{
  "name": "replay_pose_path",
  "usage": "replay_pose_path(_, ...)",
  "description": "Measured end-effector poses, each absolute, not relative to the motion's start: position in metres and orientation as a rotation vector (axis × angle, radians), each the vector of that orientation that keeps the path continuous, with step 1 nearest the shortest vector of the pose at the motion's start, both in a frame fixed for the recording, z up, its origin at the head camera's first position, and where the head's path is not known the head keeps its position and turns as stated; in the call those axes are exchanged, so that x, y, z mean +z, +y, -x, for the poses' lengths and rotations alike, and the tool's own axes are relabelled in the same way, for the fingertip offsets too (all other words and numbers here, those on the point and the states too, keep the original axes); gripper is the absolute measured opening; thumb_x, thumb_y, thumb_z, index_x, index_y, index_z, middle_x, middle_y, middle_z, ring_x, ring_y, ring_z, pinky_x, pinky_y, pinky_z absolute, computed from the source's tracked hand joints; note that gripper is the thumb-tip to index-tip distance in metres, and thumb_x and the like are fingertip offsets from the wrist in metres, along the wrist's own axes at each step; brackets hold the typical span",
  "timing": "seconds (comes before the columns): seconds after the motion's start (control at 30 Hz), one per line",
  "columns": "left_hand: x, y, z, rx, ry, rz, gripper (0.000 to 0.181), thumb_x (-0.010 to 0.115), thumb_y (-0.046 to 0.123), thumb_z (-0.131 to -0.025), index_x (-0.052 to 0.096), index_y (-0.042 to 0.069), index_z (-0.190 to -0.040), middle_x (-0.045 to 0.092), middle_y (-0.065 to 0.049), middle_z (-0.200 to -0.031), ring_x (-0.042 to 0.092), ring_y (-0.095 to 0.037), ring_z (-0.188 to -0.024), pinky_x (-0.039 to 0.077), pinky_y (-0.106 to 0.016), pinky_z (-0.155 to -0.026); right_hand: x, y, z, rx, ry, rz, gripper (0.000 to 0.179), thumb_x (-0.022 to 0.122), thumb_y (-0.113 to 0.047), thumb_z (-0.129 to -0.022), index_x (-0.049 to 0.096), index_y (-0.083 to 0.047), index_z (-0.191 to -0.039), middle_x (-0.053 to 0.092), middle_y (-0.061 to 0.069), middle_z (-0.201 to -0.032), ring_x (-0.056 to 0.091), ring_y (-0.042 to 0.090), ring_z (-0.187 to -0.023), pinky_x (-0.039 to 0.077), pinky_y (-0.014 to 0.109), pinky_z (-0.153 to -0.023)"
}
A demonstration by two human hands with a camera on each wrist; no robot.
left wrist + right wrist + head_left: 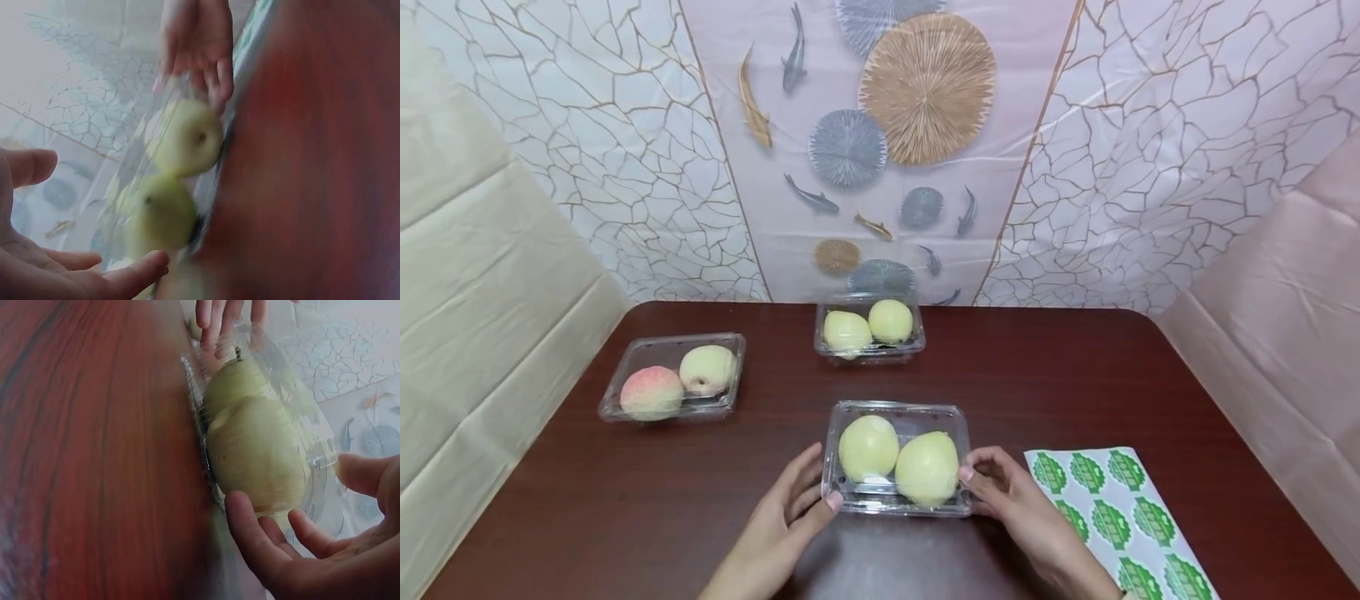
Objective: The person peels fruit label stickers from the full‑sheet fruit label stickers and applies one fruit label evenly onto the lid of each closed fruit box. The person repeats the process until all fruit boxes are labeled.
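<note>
A clear plastic clamshell box (895, 408) with two yellow-green pears (927, 468) inside sits in front of me, its lid down. My right hand (1011, 492) holds the box's right end, thumb and fingers spanning it, as the right wrist view shows with the near pear (259, 453) behind the plastic. On the opposite side, my left hand (782, 517) is spread, its thumb tip right at the near left corner. Its fingers (134, 275) look straight and parted in the left wrist view, beside the pears (162, 209).
A second clear box (868, 354) of two yellow-green fruits stands at the table's back. Left of it, another box (670, 343) holds a pink-blushed peach (652, 392) and a pale fruit (707, 370). A sheet of round green stickers (1108, 521) lies right of my right hand.
</note>
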State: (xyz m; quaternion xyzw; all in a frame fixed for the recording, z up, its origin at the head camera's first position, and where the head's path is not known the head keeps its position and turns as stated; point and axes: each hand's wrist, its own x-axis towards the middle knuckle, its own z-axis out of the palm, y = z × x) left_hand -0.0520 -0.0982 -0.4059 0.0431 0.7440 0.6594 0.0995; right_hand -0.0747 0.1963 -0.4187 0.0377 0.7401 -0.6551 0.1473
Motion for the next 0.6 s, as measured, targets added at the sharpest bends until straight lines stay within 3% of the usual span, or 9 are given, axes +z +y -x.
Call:
replay_pose_path(0.33, -0.417, -0.090, 0.033, 2.054, 2.070, -0.101, 0.077, 0.063, 0.021, -0.097, 0.019, -0.007, -0.154, 0.029, -0.029, -0.154, 0.037, -0.041, -0.138, 0.043, -0.035, -0.104, -0.421, 0.200, 0.071, -1.837, 2.105, 0.005, 0.042, 0.061, -0.026, -0.100, 0.047, 0.004, -0.126, 0.055, 0.018, -0.121, 0.058, 0.022, -0.107, 0.052, 0.034, -0.089)
replay_pose_path(0.6, -0.424, -0.090, 0.035, 2.052, 2.059, -0.132, 0.076, 0.063, 0.021, -0.097, 0.022, -0.008, -0.153, 0.032, -0.037, -0.148, 0.046, -0.045, -0.131, 0.048, -0.030, -0.099, -0.419, 0.211, 0.072, -1.843, 2.060, 0.090, 0.053, 0.058, -0.024, -0.101, 0.041, 0.011, -0.137, 0.053, 0.025, -0.129, 0.060, 0.028, -0.108, 0.058, 0.039, -0.080)
